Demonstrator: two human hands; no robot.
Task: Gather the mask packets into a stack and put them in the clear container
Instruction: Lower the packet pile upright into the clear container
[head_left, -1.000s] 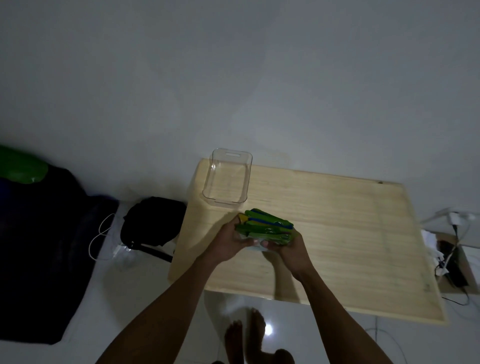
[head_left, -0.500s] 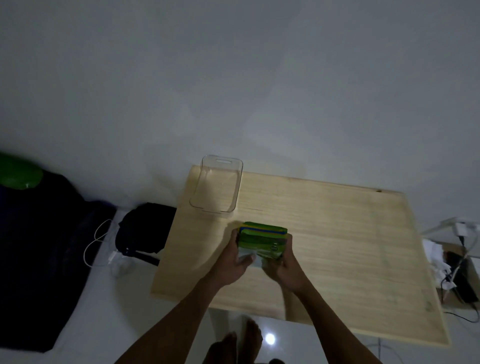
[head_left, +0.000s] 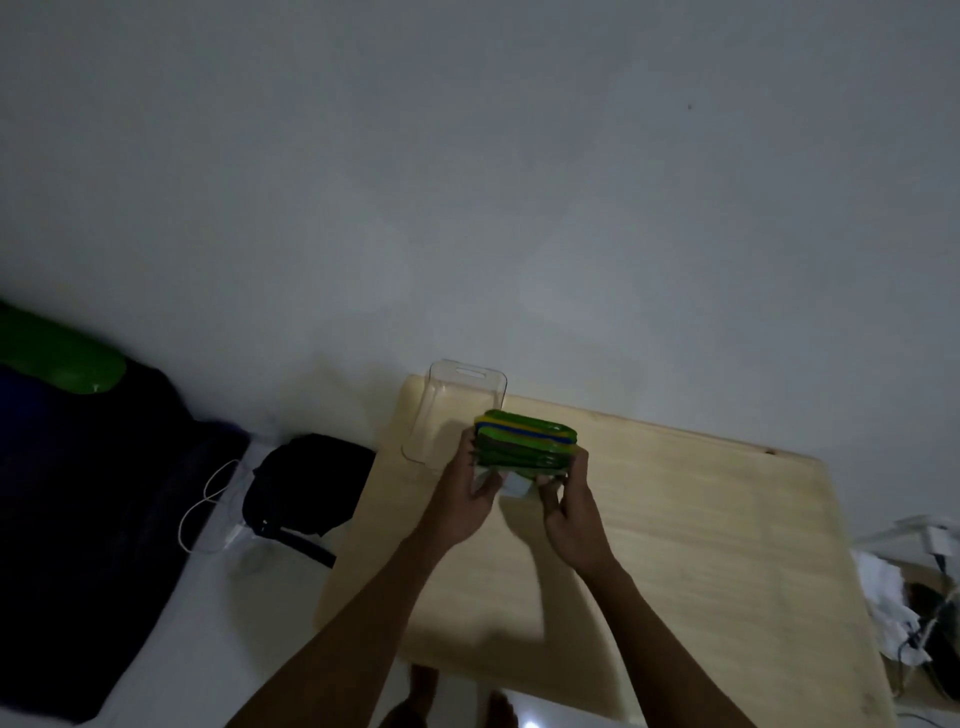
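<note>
The stack of mask packets (head_left: 524, 441) is clamped between both hands — the left hand (head_left: 467, 499) presses its left end, the right hand (head_left: 571, 499) its right end, thumbs near the front edge. Squeezing from both ends probably keeps the slippery green packets squared up so that they can go in as one block. The stack hangs just above the wooden bench (head_left: 701, 545), beside and partly in front of the clear container's (head_left: 441, 410) near right corner. The container sits open-topped at the bench's far left corner — likely left there within easy reach.
</note>
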